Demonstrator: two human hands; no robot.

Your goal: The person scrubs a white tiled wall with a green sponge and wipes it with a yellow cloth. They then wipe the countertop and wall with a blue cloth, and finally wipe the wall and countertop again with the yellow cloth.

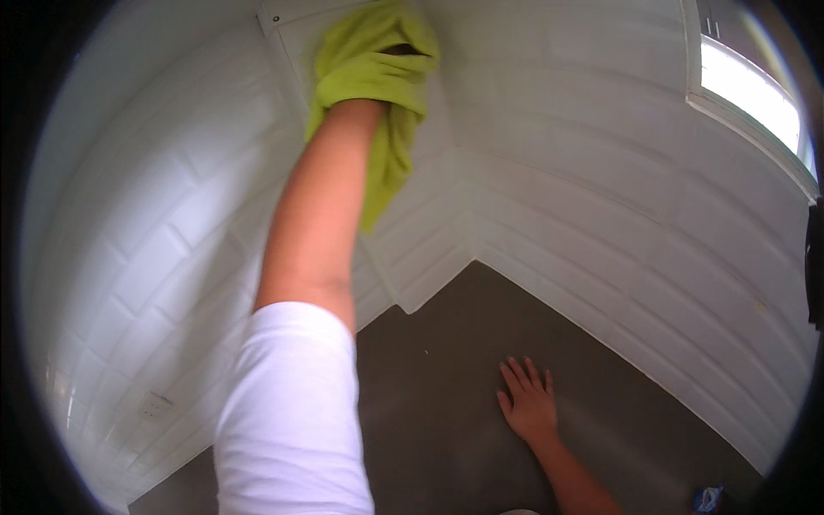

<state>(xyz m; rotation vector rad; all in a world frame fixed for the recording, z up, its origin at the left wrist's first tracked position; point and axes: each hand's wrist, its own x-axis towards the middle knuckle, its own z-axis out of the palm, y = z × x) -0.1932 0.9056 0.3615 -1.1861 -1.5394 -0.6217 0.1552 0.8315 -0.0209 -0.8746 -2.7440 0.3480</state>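
Note:
My left hand (402, 50) is raised high against the white wall near the corner, with a yellow-green cloth (370, 80) wrapped around it. Most of the hand is hidden by the cloth, whose loose end hangs below the wrist. A white sleeve covers the upper part of that arm. Lower down at the right, my right hand (531, 405) rests palm down on a dark brown flat surface (438, 412), fingers spread, holding nothing.
White brick-patterned tiled walls (579, 193) meet in a corner behind the dark surface. A wall socket (154, 404) is at the lower left, a bright window (747, 90) at the upper right. A small blue-and-white packet (708, 499) lies at the bottom right.

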